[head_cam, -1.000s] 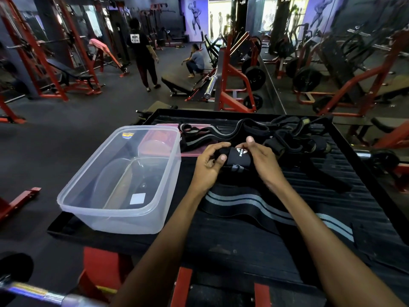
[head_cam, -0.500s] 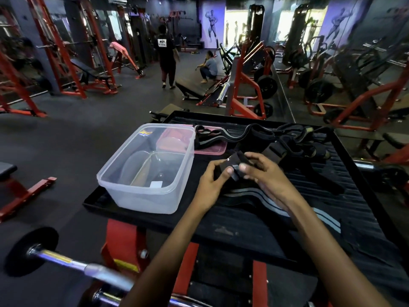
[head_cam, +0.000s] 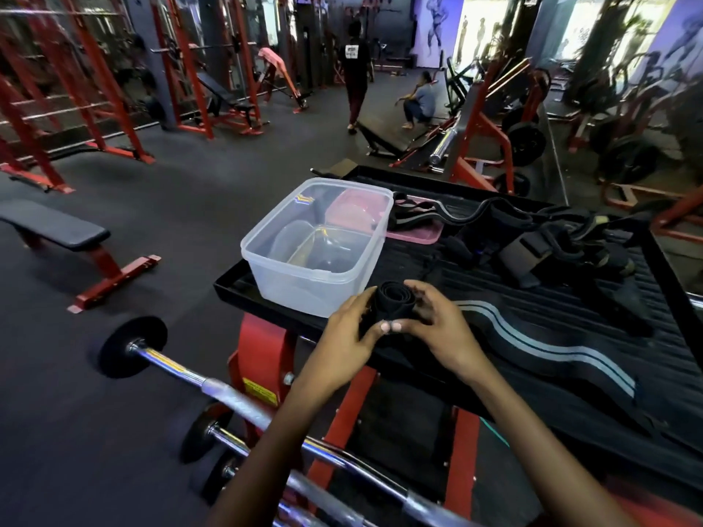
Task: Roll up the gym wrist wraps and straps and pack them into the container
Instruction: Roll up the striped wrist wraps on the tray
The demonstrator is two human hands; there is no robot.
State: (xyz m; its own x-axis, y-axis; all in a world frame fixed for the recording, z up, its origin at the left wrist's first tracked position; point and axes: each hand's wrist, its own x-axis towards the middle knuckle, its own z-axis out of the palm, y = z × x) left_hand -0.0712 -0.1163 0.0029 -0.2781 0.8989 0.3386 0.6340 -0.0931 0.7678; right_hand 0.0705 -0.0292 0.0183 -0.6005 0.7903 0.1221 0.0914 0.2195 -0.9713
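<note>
Both hands grip a partly rolled black wrist wrap [head_cam: 393, 300] just above the black tray's [head_cam: 570, 393] front left part. My left hand [head_cam: 352, 329] holds the roll from the left, my right hand [head_cam: 437, 325] from the right, thumbs meeting under it. The wrap's unrolled tail, black with grey stripes [head_cam: 532, 336], trails right across the tray. A clear plastic container [head_cam: 315, 245] stands just beyond my hands at the tray's left end. A heap of black wraps and straps [head_cam: 532, 237] lies at the back of the tray.
A pink lid [head_cam: 414, 230] lies behind the container under some straps. Barbells [head_cam: 236, 397] sit on a red rack below the tray. A flat bench [head_cam: 57, 230] is on the floor to the left. Two people are far off among the red machines.
The roll has grown thicker and my hands have drawn it toward me, to the tray's front near the container. The camera has swung to the left.
</note>
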